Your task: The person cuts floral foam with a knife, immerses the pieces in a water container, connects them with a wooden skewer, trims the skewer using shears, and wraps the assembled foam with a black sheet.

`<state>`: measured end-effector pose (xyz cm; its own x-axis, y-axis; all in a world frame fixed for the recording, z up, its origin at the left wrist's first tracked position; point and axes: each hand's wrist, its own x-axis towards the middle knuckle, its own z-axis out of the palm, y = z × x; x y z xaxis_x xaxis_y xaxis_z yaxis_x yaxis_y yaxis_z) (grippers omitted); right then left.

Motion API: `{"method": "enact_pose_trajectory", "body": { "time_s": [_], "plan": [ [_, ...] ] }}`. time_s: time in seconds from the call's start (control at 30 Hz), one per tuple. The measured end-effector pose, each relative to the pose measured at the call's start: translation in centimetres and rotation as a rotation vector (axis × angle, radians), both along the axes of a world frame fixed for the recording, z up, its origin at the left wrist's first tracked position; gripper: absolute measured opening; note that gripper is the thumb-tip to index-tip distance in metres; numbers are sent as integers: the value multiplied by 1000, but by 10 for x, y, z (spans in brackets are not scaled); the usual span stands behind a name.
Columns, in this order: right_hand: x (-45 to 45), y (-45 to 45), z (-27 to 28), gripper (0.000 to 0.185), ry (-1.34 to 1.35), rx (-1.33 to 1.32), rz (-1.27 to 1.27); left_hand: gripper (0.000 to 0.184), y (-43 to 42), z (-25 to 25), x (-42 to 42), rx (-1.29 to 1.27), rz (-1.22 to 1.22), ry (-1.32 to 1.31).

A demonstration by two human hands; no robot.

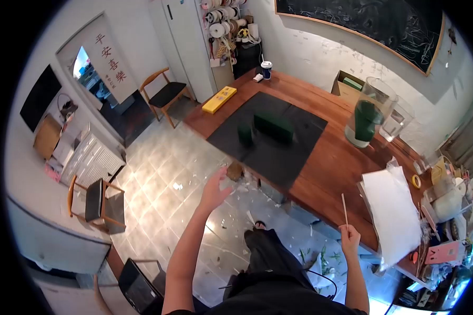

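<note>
My left hand [215, 189] is held out over the floor left of the wooden table [326, 163], fingers apart and holding nothing. Close to its fingertips, at the table's edge, is a brown object [235, 171] that I cannot make out. My right hand [349, 237] is closed around a thin pale stick [344, 209] that points upward, near the table's front edge. On a black mat [294, 163] stand a long dark green block [273, 126] and a smaller green block [245, 134], both slightly blurred.
White paper sheets [391, 210] lie on the table's right. Behind them stand a glass vase [370, 113] and yellow tape [416, 181]. A yellow box [219, 100] and a cup [266, 69] are at the far end. Chairs [97, 202] stand left; scraps litter the floor.
</note>
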<state>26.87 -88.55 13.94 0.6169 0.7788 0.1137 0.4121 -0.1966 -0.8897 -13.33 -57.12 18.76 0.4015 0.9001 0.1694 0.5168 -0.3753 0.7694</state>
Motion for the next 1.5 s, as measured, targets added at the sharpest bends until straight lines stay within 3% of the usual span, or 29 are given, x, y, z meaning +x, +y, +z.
{"method": "enact_pose_trajectory", "body": {
  "time_s": [0.1,0.13,0.27,0.37,0.5,0.53,0.63,0.83,0.87,0.97,1.1,1.5],
  "plan": [
    [1,103,-30,19,92,110,-58,93,136,3,42,96,-36,78],
    [-11,141,-1,19,209,27,-84,97,175,-3,52,88,-38,105],
    [-28,262,20,19,163,67,-2,116,281,-21,80,-46,-126,308],
    [-42,319,49,18,144,5,-23,117,339,-48,94,-15,-342,424],
    [-51,364,39,17,84,-34,-257,94,405,-105,113,-79,-683,210],
    [-56,368,35,18,156,-56,-341,68,416,-110,121,-160,-768,264],
    [-82,384,33,19,225,-71,-561,49,439,-102,123,-127,-849,249],
    [-107,442,8,18,-90,-168,-716,44,531,-61,148,-240,-645,9],
    [-111,458,28,21,218,-289,-769,43,543,-66,159,-188,-672,46],
    [-91,479,-14,23,329,-207,-863,47,563,-86,185,-183,-757,84],
    [-64,528,-33,26,304,-177,-877,47,563,-108,197,-134,-891,113],
    [-48,568,-79,35,200,-99,-861,51,552,-116,207,-71,-854,255]
  ]
}}
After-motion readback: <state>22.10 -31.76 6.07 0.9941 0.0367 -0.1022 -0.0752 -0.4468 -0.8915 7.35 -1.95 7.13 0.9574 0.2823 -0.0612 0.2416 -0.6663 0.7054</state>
